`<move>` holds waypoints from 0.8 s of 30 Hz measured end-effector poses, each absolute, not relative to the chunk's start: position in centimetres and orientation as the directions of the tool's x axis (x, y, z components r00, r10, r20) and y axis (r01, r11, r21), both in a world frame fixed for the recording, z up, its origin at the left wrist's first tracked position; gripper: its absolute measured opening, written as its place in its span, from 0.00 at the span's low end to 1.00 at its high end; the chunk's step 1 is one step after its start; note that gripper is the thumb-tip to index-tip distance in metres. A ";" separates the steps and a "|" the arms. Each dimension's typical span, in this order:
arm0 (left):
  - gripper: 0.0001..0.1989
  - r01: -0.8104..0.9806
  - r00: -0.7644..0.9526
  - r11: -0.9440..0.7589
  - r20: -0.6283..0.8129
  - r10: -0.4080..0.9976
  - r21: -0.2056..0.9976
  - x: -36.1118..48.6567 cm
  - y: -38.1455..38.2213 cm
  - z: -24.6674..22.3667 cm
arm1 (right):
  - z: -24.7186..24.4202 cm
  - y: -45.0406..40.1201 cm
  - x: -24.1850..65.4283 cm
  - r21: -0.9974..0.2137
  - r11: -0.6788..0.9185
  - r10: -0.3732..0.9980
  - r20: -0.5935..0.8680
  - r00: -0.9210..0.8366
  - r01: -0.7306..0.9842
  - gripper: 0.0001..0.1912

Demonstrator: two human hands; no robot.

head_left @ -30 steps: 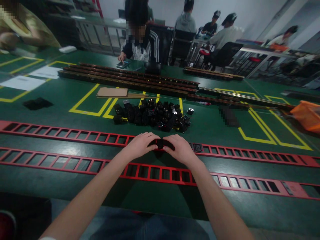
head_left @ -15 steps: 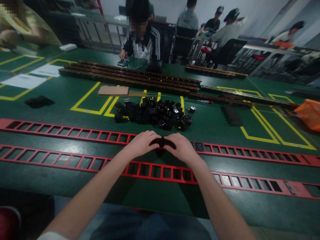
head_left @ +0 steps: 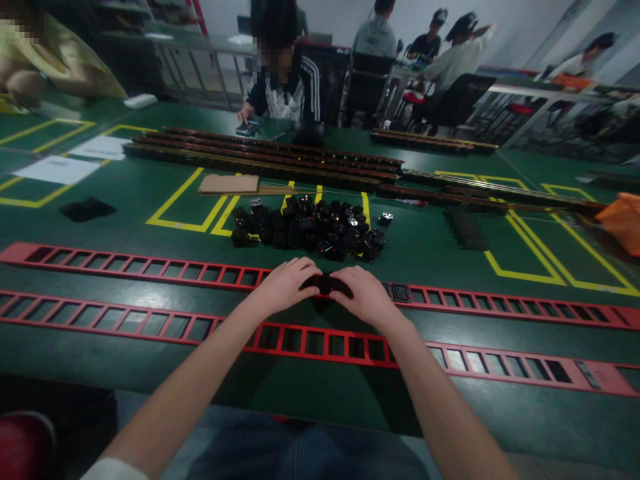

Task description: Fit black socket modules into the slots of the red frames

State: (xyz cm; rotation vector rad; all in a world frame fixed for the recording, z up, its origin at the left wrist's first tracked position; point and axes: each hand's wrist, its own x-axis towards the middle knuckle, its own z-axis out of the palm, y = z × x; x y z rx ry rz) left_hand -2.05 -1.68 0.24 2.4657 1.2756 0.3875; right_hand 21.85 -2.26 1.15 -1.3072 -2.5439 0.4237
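Two long red slotted frames lie across the green table, the far frame (head_left: 185, 270) and the near frame (head_left: 295, 340). My left hand (head_left: 293, 283) and my right hand (head_left: 360, 293) meet over the middle of the far frame. Between their fingertips is a small black part (head_left: 325, 283), gripped from both sides at the frame; its details are dark and blurred. Just right of my right hand, a black socket module (head_left: 401, 292) sits in a slot of the far frame. A heap of black modules (head_left: 307, 227) lies beyond my hands.
Behind the heap lie long dark rails (head_left: 270, 157) and a cardboard piece (head_left: 229, 185). A black pad (head_left: 87, 209) is at left, an orange bag (head_left: 623, 223) at far right. A person (head_left: 283, 80) sits across the table, one hand on a phone.
The view has shifted very slightly. Both hands stay at the same spot on the far frame, with the black part still between them.
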 end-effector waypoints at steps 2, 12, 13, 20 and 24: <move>0.20 0.778 0.497 -0.505 0.126 0.859 0.373 -2.8 -1.1 0.7 | 1.2 -2.3 21.8 -0.366 0.551 0.822 0.086 -0.562 0.750 0.18; 0.26 0.886 0.349 -0.387 0.181 0.919 0.256 -4.7 1.2 0.3 | 1.3 -2.4 21.9 -0.366 0.547 0.824 0.076 -0.562 0.753 0.18; 0.24 0.884 0.348 -0.391 0.199 0.916 0.256 -4.4 1.0 0.1 | 1.3 -2.4 21.9 -0.363 0.546 0.824 0.073 -0.562 0.755 0.18; 0.13 0.831 0.320 -0.370 0.187 0.929 0.416 -4.0 0.2 -0.2 | 1.3 -2.4 21.9 -0.358 0.537 0.830 0.066 -0.553 0.763 0.18; 0.14 0.821 0.293 -0.297 0.088 0.952 0.487 -4.3 0.2 -0.3 | 1.2 -2.3 21.9 -0.361 0.542 0.827 0.068 -0.559 0.759 0.18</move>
